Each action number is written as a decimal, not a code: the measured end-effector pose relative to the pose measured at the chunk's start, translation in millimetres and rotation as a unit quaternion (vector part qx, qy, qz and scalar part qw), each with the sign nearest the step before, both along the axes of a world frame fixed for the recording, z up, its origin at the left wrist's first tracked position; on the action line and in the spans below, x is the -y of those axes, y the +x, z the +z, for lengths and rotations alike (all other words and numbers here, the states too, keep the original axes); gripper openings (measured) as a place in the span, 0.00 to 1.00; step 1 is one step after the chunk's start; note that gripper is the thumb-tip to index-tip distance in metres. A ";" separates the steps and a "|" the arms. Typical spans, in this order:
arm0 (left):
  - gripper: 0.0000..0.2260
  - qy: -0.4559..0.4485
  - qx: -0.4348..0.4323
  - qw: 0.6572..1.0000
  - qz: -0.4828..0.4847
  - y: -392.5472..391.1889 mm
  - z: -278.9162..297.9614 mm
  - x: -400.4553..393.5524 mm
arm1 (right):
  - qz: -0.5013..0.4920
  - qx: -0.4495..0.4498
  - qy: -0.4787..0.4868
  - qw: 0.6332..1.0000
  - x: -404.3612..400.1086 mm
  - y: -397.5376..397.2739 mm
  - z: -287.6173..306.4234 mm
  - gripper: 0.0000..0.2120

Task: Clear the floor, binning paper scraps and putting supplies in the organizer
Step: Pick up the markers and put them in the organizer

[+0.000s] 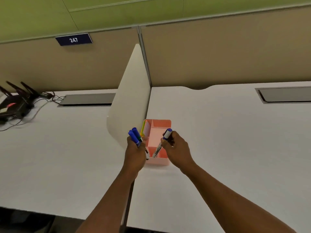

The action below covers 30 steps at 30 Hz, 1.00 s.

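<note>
Left hand [135,151] gripping marker bundle [136,136]; right hand [175,145] pinching single marker [162,142] over pink organizer [159,125] on table [218,132].

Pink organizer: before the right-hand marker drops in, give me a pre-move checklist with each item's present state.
1. Right hand grips single marker: ok.
2. Marker tip points down over pink organizer: ok.
3. Front compartment under the tip free: cannot tell, partly hidden.
4. Left hand holds marker bundle securely: ok.
5. Organizer sits flat on white desk beside divider: ok.
</note>
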<state>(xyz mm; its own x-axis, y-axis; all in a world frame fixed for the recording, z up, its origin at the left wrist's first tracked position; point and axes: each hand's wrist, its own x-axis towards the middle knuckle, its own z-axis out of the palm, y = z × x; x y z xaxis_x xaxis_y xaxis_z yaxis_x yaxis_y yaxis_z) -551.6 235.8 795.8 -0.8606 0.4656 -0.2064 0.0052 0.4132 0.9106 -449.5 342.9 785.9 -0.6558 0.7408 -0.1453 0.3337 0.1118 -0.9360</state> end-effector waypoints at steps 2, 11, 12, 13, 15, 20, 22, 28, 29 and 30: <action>0.14 -0.026 -0.017 0.999 0.014 -14.5 -5.3 -11.4 | 0.028 0.000 0.027 0.999 -9.0 -23.4 -0.9 0.11; 0.08 -0.107 -0.094 0.988 0.061 -45.1 -46.0 -23.1 | 0.123 0.022 0.043 0.991 -19.6 -82.1 -22.3 0.09; 0.07 -0.117 -0.089 0.987 0.058 -46.6 -50.0 -22.8 | 0.133 0.032 0.048 0.989 -19.4 -85.6 -25.7 0.08; 0.06 -0.124 -0.082 0.987 0.055 -47.5 -53.6 -22.5 | 0.145 0.046 0.053 0.987 -19.4 -88.8 -29.4 0.07; 0.04 -0.138 -0.065 0.987 0.054 -48.2 -59.0 -21.9 | 0.175 0.076 0.069 0.979 -19.5 -94.5 -36.1 0.06; 0.03 -0.174 -0.029 0.984 0.026 -49.5 -68.2 -23.9 | 0.238 0.153 0.112 0.953 -22.2 -107.3 -48.4 0.08; 0.05 -0.186 -0.032 0.982 0.022 -50.9 -70.5 -24.7 | 0.246 0.174 0.117 0.946 -23.4 -110.3 -52.0 0.11; 0.21 -0.198 0.017 0.980 0.015 -54.7 -67.7 -26.4 | 0.229 0.183 0.128 0.948 -17.2 -110.1 -57.9 0.14; 0.23 -0.209 0.017 0.978 0.017 -54.8 -67.6 -25.5 | 0.223 0.185 0.125 0.949 -16.2 -108.5 -58.3 0.14; 0.24 -0.225 0.011 0.974 0.017 -54.9 -68.0 -24.1 | 0.218 0.186 0.119 0.951 -15.1 -106.5 -58.4 0.15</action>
